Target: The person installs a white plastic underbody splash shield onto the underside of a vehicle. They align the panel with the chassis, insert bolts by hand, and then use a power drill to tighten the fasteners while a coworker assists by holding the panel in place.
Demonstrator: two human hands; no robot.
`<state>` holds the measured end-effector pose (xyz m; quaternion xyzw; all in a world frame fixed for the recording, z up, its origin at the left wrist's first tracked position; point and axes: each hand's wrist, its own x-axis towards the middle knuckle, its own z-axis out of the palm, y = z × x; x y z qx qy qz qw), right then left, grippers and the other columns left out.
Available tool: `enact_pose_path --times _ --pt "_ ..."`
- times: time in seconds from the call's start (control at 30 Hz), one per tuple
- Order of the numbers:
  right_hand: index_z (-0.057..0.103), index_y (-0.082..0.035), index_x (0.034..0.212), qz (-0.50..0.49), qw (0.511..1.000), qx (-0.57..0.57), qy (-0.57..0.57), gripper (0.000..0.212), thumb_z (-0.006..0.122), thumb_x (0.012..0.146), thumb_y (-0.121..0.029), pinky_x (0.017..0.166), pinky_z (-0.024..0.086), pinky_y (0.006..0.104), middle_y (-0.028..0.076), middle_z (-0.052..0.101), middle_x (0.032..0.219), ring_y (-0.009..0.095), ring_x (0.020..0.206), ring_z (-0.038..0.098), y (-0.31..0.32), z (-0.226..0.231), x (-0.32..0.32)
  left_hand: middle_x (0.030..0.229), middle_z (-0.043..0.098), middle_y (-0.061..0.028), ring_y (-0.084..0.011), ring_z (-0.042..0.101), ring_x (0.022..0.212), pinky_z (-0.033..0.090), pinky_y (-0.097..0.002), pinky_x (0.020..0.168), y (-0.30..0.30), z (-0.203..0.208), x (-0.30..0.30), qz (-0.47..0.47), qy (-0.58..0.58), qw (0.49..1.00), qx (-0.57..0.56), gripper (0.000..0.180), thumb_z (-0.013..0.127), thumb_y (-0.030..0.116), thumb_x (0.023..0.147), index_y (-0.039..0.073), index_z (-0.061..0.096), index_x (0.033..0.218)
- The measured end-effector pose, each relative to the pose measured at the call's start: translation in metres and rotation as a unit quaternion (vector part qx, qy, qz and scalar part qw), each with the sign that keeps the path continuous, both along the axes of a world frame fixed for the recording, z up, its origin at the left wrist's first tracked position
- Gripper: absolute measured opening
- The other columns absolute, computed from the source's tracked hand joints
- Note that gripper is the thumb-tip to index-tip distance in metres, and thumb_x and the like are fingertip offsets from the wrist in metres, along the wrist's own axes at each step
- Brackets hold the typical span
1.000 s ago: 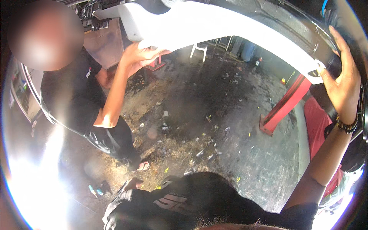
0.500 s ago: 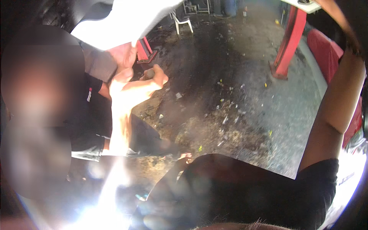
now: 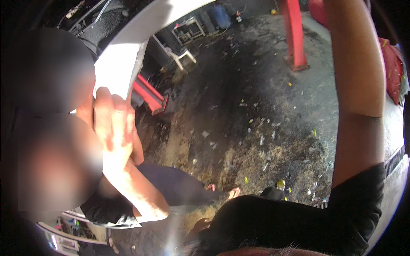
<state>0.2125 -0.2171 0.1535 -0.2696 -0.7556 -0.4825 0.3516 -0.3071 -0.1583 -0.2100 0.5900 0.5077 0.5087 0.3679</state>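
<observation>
My right forearm [image 3: 361, 72] rises bare from a black sleeve past the upper edge, so its hand is out of view. Low beside my dark shirt, a small patch of skin looks like my left hand [image 3: 200, 224]; its fingers are too unclear to read, and I see nothing in it. At the left stands another person in dark clothes, whose raised hand [image 3: 113, 121] has bent fingers close to a bright white panel [image 3: 117, 64]. Whether that hand holds anything is hidden. Dark machinery with hoses [image 3: 92, 21] lies behind the panel.
A red post [image 3: 294, 38] stands at the upper right and a red slanted support [image 3: 149, 96] at the left. A white chair [image 3: 183, 59] and a blue drum [image 3: 221, 17] are farther back. Scraps litter the stained floor [image 3: 200, 106]. A red cover [image 3: 390, 70] lies far right.
My view has turned, and my right forearm stands more upright in it. The other person's hand has moved left and curled. The white panel fills less of the picture, and machinery now shows behind it.
</observation>
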Motion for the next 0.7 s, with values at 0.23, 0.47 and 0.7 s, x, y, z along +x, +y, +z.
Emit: enact_pose_path --times 0.23,0.47,0.7 --pt "0.066 -0.010 0.118 -0.027 0.998 -0.033 -0.045 0.055 0.085 0.068 -0.021 0.094 0.055 0.0414 0.009 0.071 0.110 0.030 0.107 0.068 -0.015 0.008 -0.017 0.152 0.048 -0.0233 -0.0424 0.046 0.138 0.036 -0.0551 0.114 -0.097 -0.226 0.100 -0.154 0.299 0.942 -0.012 0.080 0.080 0.033 0.084 0.012 0.046 0.153" --pt "0.051 -0.006 0.140 -0.039 0.994 -0.094 0.041 0.082 0.084 0.066 -0.020 0.100 0.053 0.0447 0.021 0.067 0.126 0.038 0.114 0.066 -0.036 0.014 -0.013 0.155 0.046 -0.0221 -0.0383 0.044 0.142 0.035 -0.0525 0.116 0.012 0.074 0.268 -0.098 0.039 0.919 0.381 0.091 0.079 0.039 0.088 0.002 0.033 0.158" --pt "0.050 -0.006 0.136 -0.005 0.996 -0.065 0.054 0.078 0.085 0.067 -0.017 0.095 0.055 0.0460 0.022 0.067 0.122 0.040 0.111 0.067 -0.028 0.007 -0.011 0.160 0.034 -0.0248 -0.0433 0.036 0.147 0.030 -0.0617 0.118 0.038 0.206 0.360 -0.357 -0.458 0.778 0.238 0.096 0.067 0.060 0.095 -0.003 0.027 0.156"
